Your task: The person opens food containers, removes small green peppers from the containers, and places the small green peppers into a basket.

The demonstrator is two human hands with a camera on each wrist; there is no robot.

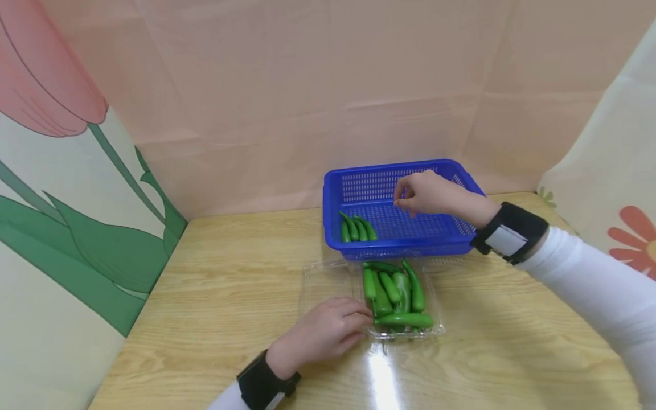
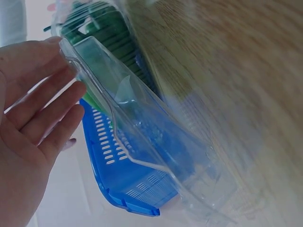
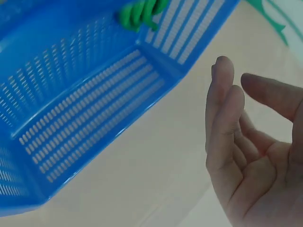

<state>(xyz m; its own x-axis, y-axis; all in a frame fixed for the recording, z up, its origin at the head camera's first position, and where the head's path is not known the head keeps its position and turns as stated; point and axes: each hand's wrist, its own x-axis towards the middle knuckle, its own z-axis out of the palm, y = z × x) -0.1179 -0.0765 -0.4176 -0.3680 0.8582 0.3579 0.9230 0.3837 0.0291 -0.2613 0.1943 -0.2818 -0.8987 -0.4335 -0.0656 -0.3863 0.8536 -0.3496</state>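
Note:
My left hand (image 1: 330, 330) is at the left front corner of a clear plastic box (image 1: 439, 328), its fingertips right at the rim. In the left wrist view the fingers (image 2: 59, 116) reach out fairly straight beside the clear wall. Several green chili peppers (image 1: 404, 290) fill the box, and its clear lid (image 1: 325, 285) lies folded out to the left. Above the blue basket (image 1: 405, 246) hovers my right hand (image 1: 427, 193), fingers loosely bent. The right wrist view shows a gap between thumb and fingertips, with nothing held. Several green chili peppers (image 1: 357, 228) lie side by side in the basket's left front corner.
Directly behind the box, the basket stands close to the pinkish back cloth (image 1: 307, 114). Both sit on a wood-grain table (image 1: 230, 273). A flower-patterned panel (image 1: 77, 228) borders the left side, another (image 1: 615, 171) the right.

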